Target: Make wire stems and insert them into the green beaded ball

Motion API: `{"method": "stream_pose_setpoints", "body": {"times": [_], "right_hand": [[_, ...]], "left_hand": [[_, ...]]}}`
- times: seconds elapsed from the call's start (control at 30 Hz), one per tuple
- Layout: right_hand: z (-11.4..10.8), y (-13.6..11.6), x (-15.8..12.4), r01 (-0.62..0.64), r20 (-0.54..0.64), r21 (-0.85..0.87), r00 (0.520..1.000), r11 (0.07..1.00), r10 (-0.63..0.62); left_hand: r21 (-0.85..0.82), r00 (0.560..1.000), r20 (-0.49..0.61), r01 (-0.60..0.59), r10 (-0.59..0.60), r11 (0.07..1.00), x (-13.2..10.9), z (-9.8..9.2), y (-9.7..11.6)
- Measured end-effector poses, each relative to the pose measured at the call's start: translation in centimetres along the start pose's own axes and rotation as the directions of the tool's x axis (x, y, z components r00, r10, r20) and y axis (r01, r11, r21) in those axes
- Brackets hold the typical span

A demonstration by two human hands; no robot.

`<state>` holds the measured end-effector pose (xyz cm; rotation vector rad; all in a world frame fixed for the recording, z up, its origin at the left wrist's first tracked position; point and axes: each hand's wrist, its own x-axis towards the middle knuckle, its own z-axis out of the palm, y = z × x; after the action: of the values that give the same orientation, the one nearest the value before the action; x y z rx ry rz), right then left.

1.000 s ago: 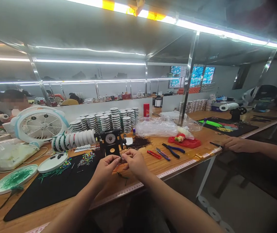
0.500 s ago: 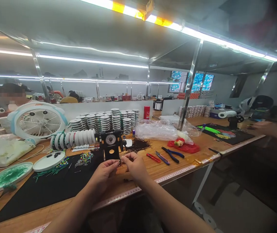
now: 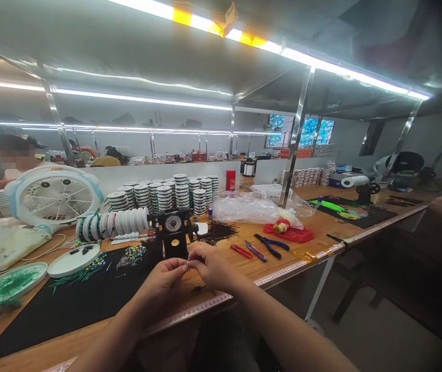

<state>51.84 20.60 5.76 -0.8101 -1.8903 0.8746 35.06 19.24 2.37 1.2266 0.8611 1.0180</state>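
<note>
As two hands meet; three tools — nearby.

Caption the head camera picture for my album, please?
Bare left hand and right hand meet near a black dial-faced stand on a wooden bench.

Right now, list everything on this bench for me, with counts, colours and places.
Dial stand: 1, black, centre
Fan: 1, white and blue, far left
Stacked spools: many, white and green, behind stand
Rod of spools: 1, white and green, left of stand
Pliers: 1, blue, right of hands
Plastic bag: 1, clear, behind pliers
White plate: 1, white, on black mat
Black mat: 1, black, left of hands
Green plate: 1, green, far left
Left hand: fingers pinched, in front of stand
Right hand: fingers pinched, against left hand
</note>
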Motion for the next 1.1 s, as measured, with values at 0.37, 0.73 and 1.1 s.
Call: {"method": "stream_pose_setpoints", "body": {"times": [0.37,0.73,1.1], "right_hand": [[1.1,1.6,0.5,-0.219,0.014,0.388,0.973,0.895,0.232],[1.0,1.8,-0.6,-0.237,-0.047,0.585,0.945,0.776,0.324],[1.4,0.9,0.3,-0.374,0.158,0.665,0.916,0.646,0.368]], "left_hand": [[-0.092,0.999,0.028,-0.04,0.042,0.995,-0.3,0.3,0.3],[-0.267,0.999,-0.013,-0.048,0.047,0.962,0.1,-0.5,0.1],[-0.249,0.999,0.039,-0.014,0.025,0.968,0.0,-0.3,0.2]]}}
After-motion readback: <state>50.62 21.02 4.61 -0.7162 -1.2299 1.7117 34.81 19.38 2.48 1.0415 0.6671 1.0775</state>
